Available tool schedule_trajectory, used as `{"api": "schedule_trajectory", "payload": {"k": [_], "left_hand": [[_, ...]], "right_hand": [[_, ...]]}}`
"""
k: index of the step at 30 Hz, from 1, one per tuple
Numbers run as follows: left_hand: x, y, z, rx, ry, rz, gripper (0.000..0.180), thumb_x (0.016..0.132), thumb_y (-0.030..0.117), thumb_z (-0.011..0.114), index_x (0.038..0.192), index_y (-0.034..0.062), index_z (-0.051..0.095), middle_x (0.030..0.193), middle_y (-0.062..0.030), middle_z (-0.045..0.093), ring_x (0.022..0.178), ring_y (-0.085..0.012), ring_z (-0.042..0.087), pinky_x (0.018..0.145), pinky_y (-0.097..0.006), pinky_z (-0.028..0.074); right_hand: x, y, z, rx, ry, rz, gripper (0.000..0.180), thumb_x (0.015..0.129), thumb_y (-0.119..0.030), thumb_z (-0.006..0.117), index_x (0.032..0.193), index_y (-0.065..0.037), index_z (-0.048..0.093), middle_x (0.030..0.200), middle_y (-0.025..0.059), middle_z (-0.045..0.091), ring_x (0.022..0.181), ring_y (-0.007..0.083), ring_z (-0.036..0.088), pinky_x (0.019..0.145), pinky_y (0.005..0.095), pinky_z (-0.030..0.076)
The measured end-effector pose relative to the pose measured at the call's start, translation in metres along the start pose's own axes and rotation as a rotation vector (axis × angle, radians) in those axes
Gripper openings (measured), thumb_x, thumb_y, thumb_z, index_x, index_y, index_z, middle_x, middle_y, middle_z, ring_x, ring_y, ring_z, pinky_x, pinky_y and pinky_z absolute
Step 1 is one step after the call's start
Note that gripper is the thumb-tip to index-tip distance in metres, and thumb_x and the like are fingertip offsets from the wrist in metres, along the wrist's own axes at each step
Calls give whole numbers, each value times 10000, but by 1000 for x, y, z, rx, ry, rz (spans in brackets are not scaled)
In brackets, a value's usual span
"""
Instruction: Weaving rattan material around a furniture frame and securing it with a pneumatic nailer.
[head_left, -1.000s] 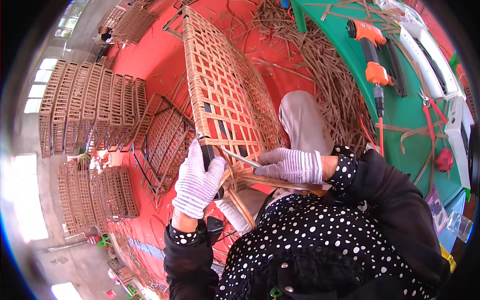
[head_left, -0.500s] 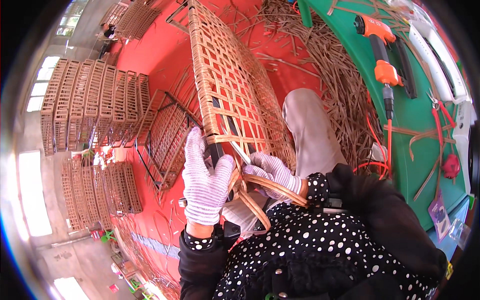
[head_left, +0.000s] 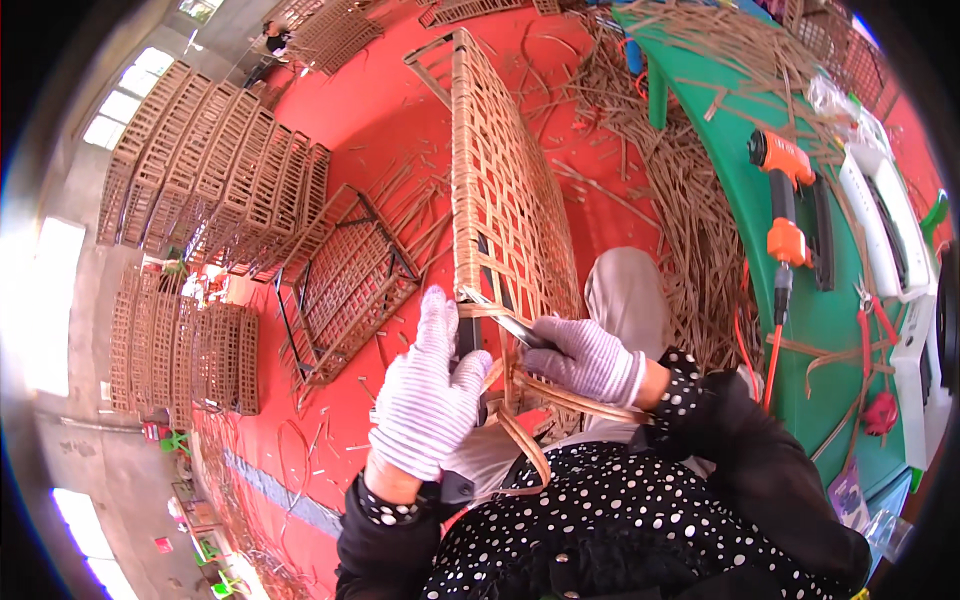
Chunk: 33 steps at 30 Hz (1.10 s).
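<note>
A tan woven wicker panel (head_left: pixel 505 190) on a dark frame stands upright before me, its near end between my hands. My left hand (head_left: pixel 428 400), in a striped glove, grips the dark frame bar at the near corner, thumb on one side and fingers on the other. My right hand (head_left: pixel 590 362), gloved too, is closed around a slim metal tool (head_left: pixel 515 328). The tool's tip meets the weave at that corner; its handle is hidden in my fist. Loose strands of flat weaving strip (head_left: pixel 525 450) hang from the corner and loop below my right wrist.
A green table (head_left: pixel 735 200) at right carries an orange power tool (head_left: pixel 785 195), red-handled pliers (head_left: pixel 868 325) and cut strips. A heap of strips (head_left: pixel 690 230) lies on the red floor. Stacked woven frames (head_left: pixel 210 170) stand left, with one frame (head_left: pixel 345 285) lying nearer me.
My view has shifted, so the panel appears farther right. My right hand has turned the tool to a flatter slant at the corner, while my left hand keeps its grip.
</note>
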<state>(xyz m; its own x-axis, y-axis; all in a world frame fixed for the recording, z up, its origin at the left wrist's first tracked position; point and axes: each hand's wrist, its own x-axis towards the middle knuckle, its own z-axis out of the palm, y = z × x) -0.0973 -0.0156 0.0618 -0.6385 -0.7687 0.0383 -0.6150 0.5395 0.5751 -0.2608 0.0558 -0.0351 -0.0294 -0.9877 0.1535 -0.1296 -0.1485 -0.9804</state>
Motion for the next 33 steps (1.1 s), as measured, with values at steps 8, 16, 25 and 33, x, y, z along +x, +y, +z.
{"api": "schedule_trajectory", "payload": {"k": [8,16,25,33], "left_hand": [[11,-13,-11,25,-155,96,841,720,277,708,1348,-3,225,1183,-217,522,974,-264,603,820,-328,481],[6,-24,15,-569,-96,13,869,681,200,739,1339,12,204,1157,-251,527,990,-316,588,850,-339,470],[14,-19,13,-844,-205,-212,897,691,11,695,1359,8,96,1335,-211,349,1056,-258,534,807,-318,494],[15,-25,26,-789,-175,-20,900,724,63,677,1365,18,46,1336,-234,342,1095,-320,513,872,-366,455]], "right_hand": [[6,-46,-36,-387,-174,166,240,846,-224,546,817,12,580,638,180,565,615,307,578,567,376,427],[31,-105,-68,-782,-481,158,297,810,-276,511,786,8,596,729,207,576,715,387,557,640,441,440],[20,-104,-48,-913,-354,161,199,826,-227,524,814,-29,505,701,207,553,686,401,552,575,444,437],[-12,-57,-7,-713,101,111,160,835,-144,536,877,9,538,755,225,580,703,392,585,580,430,456]]}}
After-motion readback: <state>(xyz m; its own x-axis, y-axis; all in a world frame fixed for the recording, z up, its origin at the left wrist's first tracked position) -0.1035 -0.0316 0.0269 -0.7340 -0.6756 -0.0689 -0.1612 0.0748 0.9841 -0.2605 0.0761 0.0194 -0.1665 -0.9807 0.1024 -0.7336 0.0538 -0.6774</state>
